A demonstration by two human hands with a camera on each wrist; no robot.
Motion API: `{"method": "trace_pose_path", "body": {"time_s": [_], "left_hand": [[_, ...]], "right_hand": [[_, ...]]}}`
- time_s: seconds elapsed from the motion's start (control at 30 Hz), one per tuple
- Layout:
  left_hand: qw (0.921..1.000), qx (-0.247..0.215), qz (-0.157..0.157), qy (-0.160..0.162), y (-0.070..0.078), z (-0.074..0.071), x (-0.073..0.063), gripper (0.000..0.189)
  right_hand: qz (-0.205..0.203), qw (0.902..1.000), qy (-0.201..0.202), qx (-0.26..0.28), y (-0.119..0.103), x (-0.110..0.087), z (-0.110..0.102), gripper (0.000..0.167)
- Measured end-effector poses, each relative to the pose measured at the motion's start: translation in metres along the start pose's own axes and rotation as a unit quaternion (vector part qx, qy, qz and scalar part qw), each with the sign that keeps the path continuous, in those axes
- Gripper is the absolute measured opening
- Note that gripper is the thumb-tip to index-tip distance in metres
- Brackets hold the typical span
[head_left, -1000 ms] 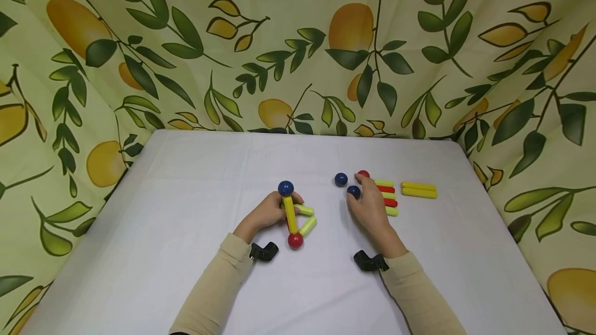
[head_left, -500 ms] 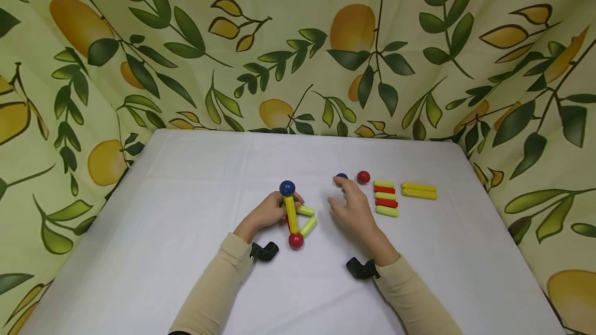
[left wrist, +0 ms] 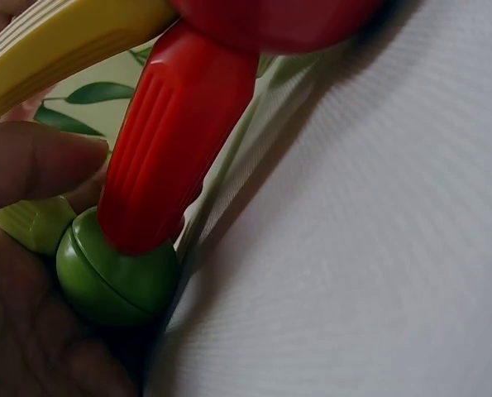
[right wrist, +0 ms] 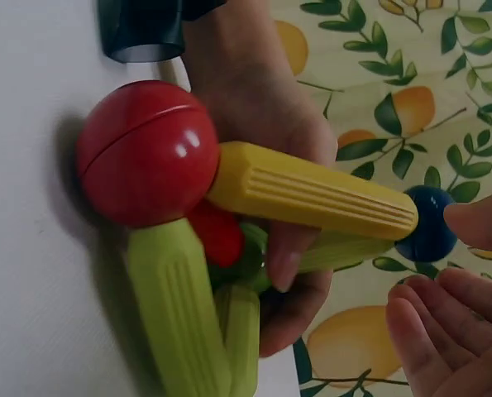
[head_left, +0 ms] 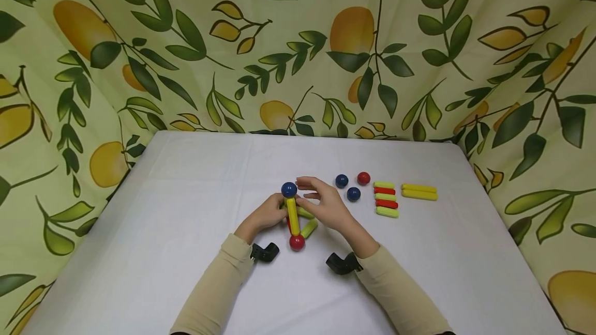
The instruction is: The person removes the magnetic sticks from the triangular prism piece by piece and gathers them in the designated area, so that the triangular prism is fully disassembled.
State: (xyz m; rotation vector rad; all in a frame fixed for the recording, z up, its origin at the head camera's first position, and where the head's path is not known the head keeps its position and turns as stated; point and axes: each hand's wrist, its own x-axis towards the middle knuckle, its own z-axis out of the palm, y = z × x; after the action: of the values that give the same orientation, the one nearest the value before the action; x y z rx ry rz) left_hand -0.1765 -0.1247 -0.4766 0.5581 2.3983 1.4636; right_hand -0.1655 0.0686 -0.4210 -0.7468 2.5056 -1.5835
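A magnetic ball-and-stick frame stands on the table in front of me. Its red ball (head_left: 297,242) is lowest and nearest, with a yellow stick (head_left: 292,216) rising to a blue ball (head_left: 289,189). A red stick (left wrist: 179,136) and a light green stick (head_left: 309,228) also meet the red ball. My left hand (head_left: 267,213) grips the frame around its green ball (left wrist: 117,273), which the head view hides. Close to the blue ball on the right, my right hand (head_left: 329,206) has its fingers extended and slightly bent, thumb apart, with nothing held.
To the right lie two loose blue balls (head_left: 353,194) and a loose red ball (head_left: 363,178). Beside them is a row of short green and red sticks (head_left: 386,196), then a pair of long yellow sticks (head_left: 419,192). A patterned curtain (head_left: 298,66) hangs behind the table.
My right hand has moved left from the loose balls and short sticks to the frame's blue ball, bringing nothing along. The left hand keeps its hold on the frame.
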Motion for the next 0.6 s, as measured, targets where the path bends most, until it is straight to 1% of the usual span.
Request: {"method": "trace_pose_path", "body": {"time_s": [0.1,0.2,0.3,0.33,0.4,0.53,0.57,0.6], "left_hand": [[1.0000,-0.004,0.001,-0.007,0.000,-0.001,0.000,0.023],[0.9996,-0.019,0.009,-0.018,-0.001,-0.001,0.000,0.017],[0.9992,-0.029,0.014,-0.025,0.001,-0.001,0.001,0.016],[0.9990,-0.033,0.016,-0.028,0.005,-0.002,-0.001,0.016],[0.9987,-0.036,0.019,-0.032,0.015,-0.005,-0.004,0.017],[0.9977,-0.046,0.024,-0.044,0.032,-0.009,-0.011,0.019],[0.9975,-0.049,0.023,-0.046,0.032,-0.009,-0.011,0.020],[0.9973,-0.051,0.027,-0.046,0.028,-0.008,-0.009,0.022]], "right_hand": [[-0.008,0.9998,-0.020,0.000,-0.003,0.006,0.003,0.046],[-0.011,0.9993,-0.033,-0.013,-0.006,0.011,0.005,0.045],[-0.002,0.9990,-0.038,-0.026,-0.008,0.014,0.006,0.042],[0.003,0.9990,-0.038,-0.024,-0.008,0.015,0.006,0.042],[0.013,0.9991,-0.038,-0.012,-0.009,0.015,0.007,0.041],[0.036,0.9981,-0.035,0.034,-0.007,0.016,0.006,0.039],[0.041,0.9976,-0.034,0.043,-0.006,0.016,0.005,0.038],[0.046,0.9970,-0.034,0.053,-0.006,0.016,0.005,0.038]]}}
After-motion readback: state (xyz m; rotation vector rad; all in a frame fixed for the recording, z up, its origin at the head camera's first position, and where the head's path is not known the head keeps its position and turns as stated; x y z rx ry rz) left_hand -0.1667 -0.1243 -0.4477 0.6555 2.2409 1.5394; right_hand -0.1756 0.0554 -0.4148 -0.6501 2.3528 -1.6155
